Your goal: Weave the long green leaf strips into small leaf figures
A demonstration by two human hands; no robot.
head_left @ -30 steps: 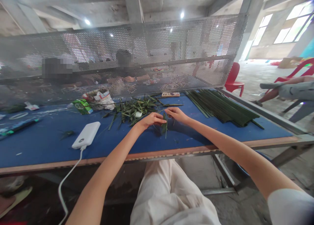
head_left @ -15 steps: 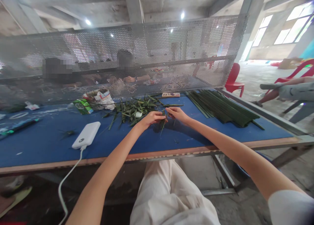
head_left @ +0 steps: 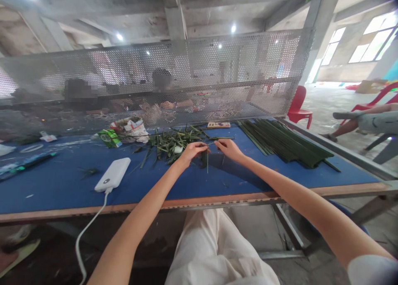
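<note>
So far, long green leaf strips (head_left: pixel 281 143) lie stacked; a loose leaf heap (head_left: pixel 169 146) remains. Our left hand (head_left: pixel 192 152) pinches a thin strip (head_left: pixel 207 162); our right hand (head_left: pixel 228 149) has an unclear hold.

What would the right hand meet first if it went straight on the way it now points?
Probably the thin green leaf strip just ahead of the right hand; the left hand lies beyond, though depth is unclear.
</note>
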